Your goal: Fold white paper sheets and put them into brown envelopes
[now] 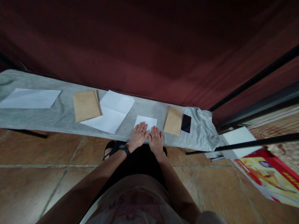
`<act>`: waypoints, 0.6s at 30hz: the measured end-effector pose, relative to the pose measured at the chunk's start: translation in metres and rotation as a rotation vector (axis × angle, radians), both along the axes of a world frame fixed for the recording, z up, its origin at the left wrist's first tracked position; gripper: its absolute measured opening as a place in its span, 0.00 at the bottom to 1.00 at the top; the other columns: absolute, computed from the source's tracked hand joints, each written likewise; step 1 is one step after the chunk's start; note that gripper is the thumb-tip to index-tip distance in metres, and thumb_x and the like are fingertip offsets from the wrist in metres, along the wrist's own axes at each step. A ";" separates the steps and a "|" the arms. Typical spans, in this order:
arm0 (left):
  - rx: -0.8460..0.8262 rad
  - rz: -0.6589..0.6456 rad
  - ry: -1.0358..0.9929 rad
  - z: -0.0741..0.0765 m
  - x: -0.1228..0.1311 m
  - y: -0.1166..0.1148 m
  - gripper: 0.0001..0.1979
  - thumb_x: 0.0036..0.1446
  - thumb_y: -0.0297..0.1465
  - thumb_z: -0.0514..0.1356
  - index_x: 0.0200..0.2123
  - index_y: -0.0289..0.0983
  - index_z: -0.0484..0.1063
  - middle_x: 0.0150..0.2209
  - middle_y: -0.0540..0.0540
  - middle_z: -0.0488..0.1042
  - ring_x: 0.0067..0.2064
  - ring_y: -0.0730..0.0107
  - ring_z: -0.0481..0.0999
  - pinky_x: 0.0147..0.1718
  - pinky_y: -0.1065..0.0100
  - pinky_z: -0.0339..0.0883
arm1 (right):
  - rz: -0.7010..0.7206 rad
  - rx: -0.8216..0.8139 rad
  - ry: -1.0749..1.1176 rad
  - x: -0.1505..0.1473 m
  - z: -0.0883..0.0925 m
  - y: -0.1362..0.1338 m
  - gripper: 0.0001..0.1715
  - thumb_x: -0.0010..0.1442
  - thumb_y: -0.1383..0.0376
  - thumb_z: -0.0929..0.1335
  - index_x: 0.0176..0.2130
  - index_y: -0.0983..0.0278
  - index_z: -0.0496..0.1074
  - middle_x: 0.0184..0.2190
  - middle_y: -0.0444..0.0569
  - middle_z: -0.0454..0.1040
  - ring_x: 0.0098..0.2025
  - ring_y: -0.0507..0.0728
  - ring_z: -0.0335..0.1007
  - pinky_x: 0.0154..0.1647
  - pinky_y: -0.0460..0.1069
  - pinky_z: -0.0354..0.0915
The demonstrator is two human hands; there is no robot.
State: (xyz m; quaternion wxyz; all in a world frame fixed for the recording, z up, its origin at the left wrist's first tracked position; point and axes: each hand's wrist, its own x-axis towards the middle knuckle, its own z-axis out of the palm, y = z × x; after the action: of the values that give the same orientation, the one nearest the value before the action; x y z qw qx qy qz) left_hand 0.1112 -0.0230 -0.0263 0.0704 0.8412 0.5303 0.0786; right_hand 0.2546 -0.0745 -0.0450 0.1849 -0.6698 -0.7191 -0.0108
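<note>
- Pressing down flat, the left hand [138, 136] and right hand [156, 139] lie side by side, fingers extended and pinching nothing, on a small white paper [146, 120].
- The paper looks already folded, crisp and smaller than the open sheets [109, 113] left of the hands.
- It lies outside the brown envelopes [173, 120] just right of them.

left hand [138, 134] flat on white paper [146, 120] | right hand [156, 140] flat alongside
</note>
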 end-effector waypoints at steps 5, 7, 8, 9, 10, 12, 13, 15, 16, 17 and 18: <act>-0.055 -0.071 -0.008 0.006 0.018 0.018 0.30 0.73 0.40 0.38 0.70 0.32 0.57 0.73 0.39 0.52 0.75 0.59 0.48 0.72 0.54 0.41 | 0.006 -0.021 -0.023 0.000 0.001 0.000 0.29 0.74 0.60 0.58 0.68 0.70 0.61 0.69 0.60 0.60 0.72 0.64 0.54 0.72 0.65 0.46; -0.063 -0.081 -0.013 0.008 0.022 0.027 0.30 0.72 0.40 0.39 0.71 0.33 0.57 0.74 0.40 0.52 0.75 0.59 0.48 0.72 0.54 0.41 | 0.006 -0.019 -0.025 0.000 0.001 0.001 0.29 0.74 0.60 0.58 0.69 0.70 0.61 0.69 0.60 0.61 0.71 0.64 0.55 0.72 0.65 0.46; -0.063 -0.083 -0.017 0.008 0.024 0.031 0.30 0.72 0.40 0.40 0.71 0.34 0.56 0.74 0.41 0.51 0.75 0.60 0.47 0.72 0.54 0.40 | 0.005 -0.017 -0.024 0.000 0.001 0.001 0.30 0.74 0.60 0.58 0.69 0.70 0.60 0.69 0.60 0.61 0.71 0.65 0.55 0.72 0.65 0.47; -0.061 -0.082 -0.021 0.007 0.025 0.034 0.30 0.72 0.41 0.40 0.71 0.35 0.56 0.74 0.41 0.51 0.75 0.60 0.47 0.72 0.54 0.40 | 0.005 -0.015 -0.021 0.000 0.001 0.001 0.30 0.74 0.60 0.58 0.69 0.70 0.59 0.69 0.60 0.62 0.71 0.65 0.55 0.72 0.66 0.47; -0.059 -0.078 -0.023 0.007 0.025 0.037 0.30 0.72 0.41 0.40 0.71 0.35 0.56 0.74 0.41 0.51 0.75 0.60 0.47 0.72 0.55 0.40 | 0.005 -0.011 -0.018 0.000 0.001 0.002 0.31 0.74 0.59 0.58 0.70 0.70 0.58 0.69 0.60 0.62 0.71 0.65 0.55 0.72 0.66 0.47; -0.050 -0.067 -0.024 0.005 0.025 0.041 0.30 0.72 0.40 0.40 0.71 0.34 0.55 0.74 0.41 0.51 0.75 0.61 0.47 0.72 0.55 0.40 | 0.008 0.000 -0.010 0.000 0.001 0.002 0.31 0.74 0.59 0.58 0.70 0.69 0.58 0.69 0.60 0.62 0.71 0.65 0.56 0.72 0.66 0.48; -0.045 -0.061 -0.023 0.004 0.025 0.042 0.31 0.72 0.40 0.40 0.72 0.33 0.54 0.74 0.40 0.51 0.75 0.60 0.46 0.72 0.55 0.40 | 0.008 0.007 -0.006 0.000 0.001 0.002 0.31 0.75 0.58 0.58 0.70 0.69 0.57 0.69 0.60 0.62 0.71 0.65 0.56 0.72 0.66 0.48; -0.030 -0.052 -0.024 0.001 0.023 0.044 0.31 0.72 0.41 0.40 0.72 0.32 0.53 0.74 0.39 0.50 0.75 0.59 0.45 0.72 0.55 0.40 | 0.008 0.021 0.000 0.000 0.000 0.002 0.31 0.75 0.58 0.58 0.70 0.69 0.57 0.68 0.60 0.62 0.70 0.64 0.56 0.72 0.66 0.48; -0.022 -0.043 -0.026 0.000 0.022 0.045 0.32 0.72 0.41 0.40 0.72 0.31 0.53 0.74 0.39 0.49 0.75 0.59 0.45 0.72 0.55 0.40 | 0.007 0.028 0.002 0.000 -0.001 0.002 0.31 0.75 0.58 0.58 0.70 0.69 0.58 0.68 0.59 0.63 0.70 0.64 0.56 0.72 0.66 0.48; -0.015 -0.028 -0.028 -0.001 0.021 0.045 0.32 0.72 0.41 0.40 0.72 0.30 0.53 0.74 0.38 0.49 0.75 0.59 0.45 0.72 0.54 0.41 | 0.006 0.034 0.004 0.000 -0.001 0.002 0.31 0.75 0.58 0.58 0.70 0.68 0.58 0.68 0.59 0.63 0.70 0.64 0.56 0.72 0.66 0.48; -0.009 -0.008 -0.029 -0.001 0.019 0.046 0.32 0.72 0.41 0.39 0.72 0.30 0.52 0.74 0.38 0.50 0.75 0.59 0.45 0.72 0.54 0.41 | 0.004 0.039 0.006 0.001 -0.001 0.002 0.31 0.75 0.58 0.57 0.70 0.68 0.58 0.68 0.59 0.63 0.70 0.64 0.56 0.72 0.66 0.48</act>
State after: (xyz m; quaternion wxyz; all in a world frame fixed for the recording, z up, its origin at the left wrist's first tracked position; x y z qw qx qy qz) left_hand 0.1300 0.0233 -0.0277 0.0824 0.8418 0.5261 0.0883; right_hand 0.2552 -0.0723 -0.0463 0.2000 -0.6645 -0.7197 -0.0223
